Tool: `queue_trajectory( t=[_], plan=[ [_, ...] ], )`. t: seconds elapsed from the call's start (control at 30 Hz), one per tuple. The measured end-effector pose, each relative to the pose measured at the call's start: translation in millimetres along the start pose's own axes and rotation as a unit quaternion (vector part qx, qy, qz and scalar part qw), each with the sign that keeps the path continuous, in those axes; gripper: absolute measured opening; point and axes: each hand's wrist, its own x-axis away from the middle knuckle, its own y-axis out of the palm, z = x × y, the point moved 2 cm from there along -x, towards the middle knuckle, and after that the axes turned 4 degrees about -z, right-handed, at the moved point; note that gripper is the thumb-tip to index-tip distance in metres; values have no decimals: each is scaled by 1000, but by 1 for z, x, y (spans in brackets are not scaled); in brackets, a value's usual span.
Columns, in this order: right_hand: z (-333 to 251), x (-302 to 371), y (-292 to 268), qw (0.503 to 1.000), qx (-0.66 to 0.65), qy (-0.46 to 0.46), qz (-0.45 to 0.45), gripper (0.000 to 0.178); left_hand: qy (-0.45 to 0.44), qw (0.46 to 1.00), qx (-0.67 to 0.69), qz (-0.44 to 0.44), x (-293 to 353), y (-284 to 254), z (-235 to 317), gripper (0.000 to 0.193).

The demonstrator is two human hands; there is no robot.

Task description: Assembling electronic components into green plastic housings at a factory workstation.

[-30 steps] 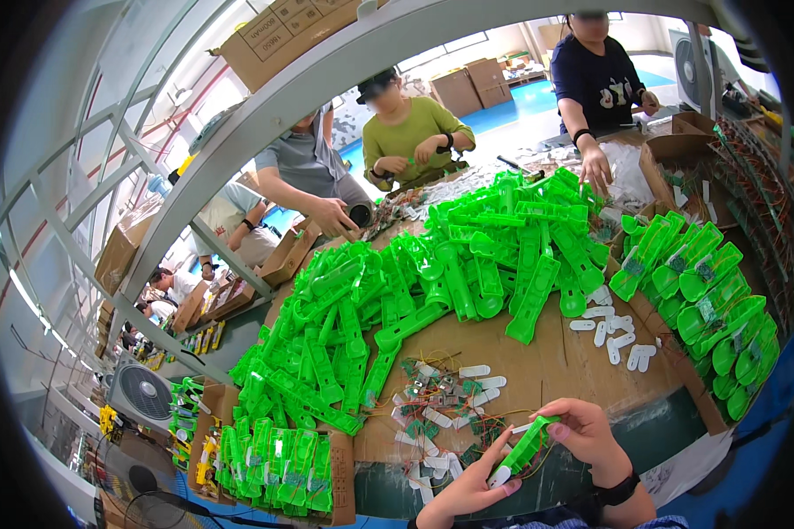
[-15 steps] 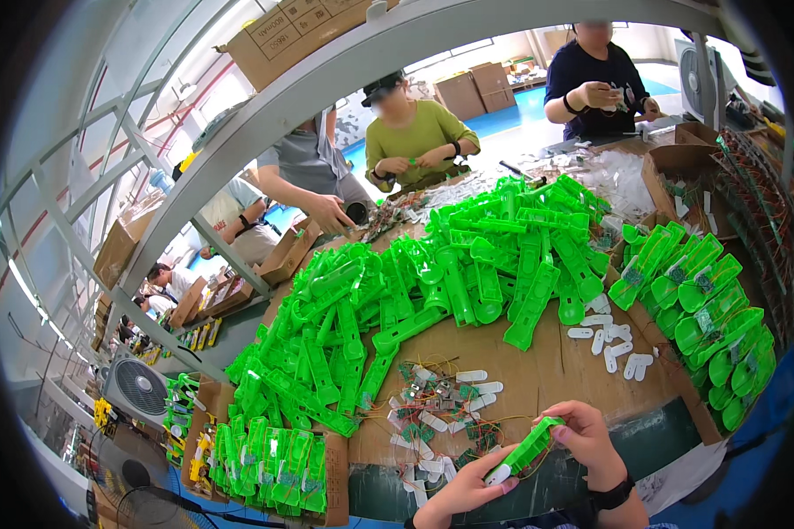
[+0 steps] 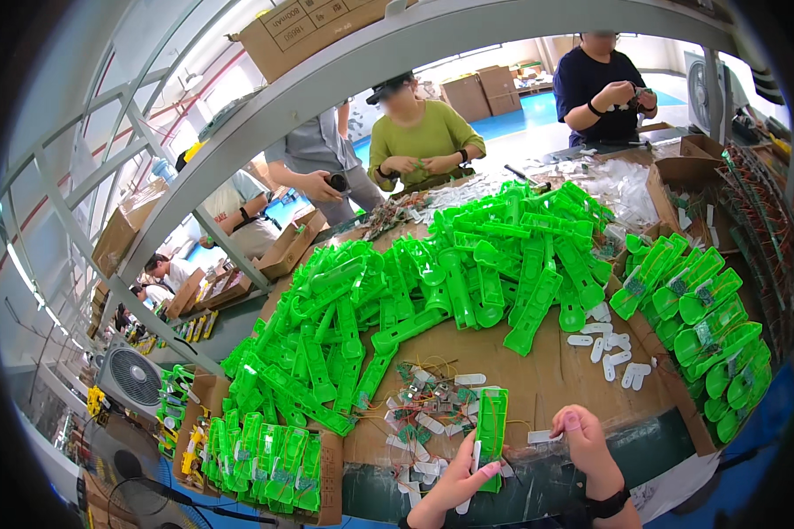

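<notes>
My left hand [image 3: 455, 480] grips a long green plastic shell [image 3: 492, 423], standing nearly upright with its hollow side showing. Thin wires and a small circuit board [image 3: 489, 465] sit inside it, and a white strip shows along its left side, by my fingers. To the right, my right hand [image 3: 588, 445] is apart from the shell. Its thumb and forefinger are pinched at the end of a small white plastic piece [image 3: 541, 436]; the fingertips partly hide the contact. Just left of the shell lies a heap of wired circuit boards and white pieces [image 3: 423, 406].
A large pile of green shells [image 3: 397, 300] spreads across the cardboard-covered table. Boxes of wired shells stand at left [image 3: 273, 467] and right [image 3: 706, 326]. Loose white pieces [image 3: 613, 353] lie right of centre. Several people work beyond, one in a green shirt [image 3: 428, 132].
My right hand has come off the green shell, and my left hand has turned it upright. Across the table, a person in grey has drawn a dark round object back from the pile.
</notes>
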Motion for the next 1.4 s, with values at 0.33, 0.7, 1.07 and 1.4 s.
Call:
queue_trajectory(
  t=[0.33, 0.7, 1.07, 1.4],
  plan=[
    [9, 9, 14, 987, -11, 93, -129, 30, 12, 996, 83, -8, 2, 5, 4, 61],
    [18, 5, 42, 981, -6, 109, -160, 39, 64, 995, 25, 69, 15, 18, 13, 59],
    [-39, 5, 19, 991, -85, 63, -76, 53, 91, 995, 0, -38, 14, 39, 14, 58],
    [-46, -7, 26, 995, 46, -29, -85, 61, 49, 983, 165, -69, -4, 32, 22, 54]
  ],
)
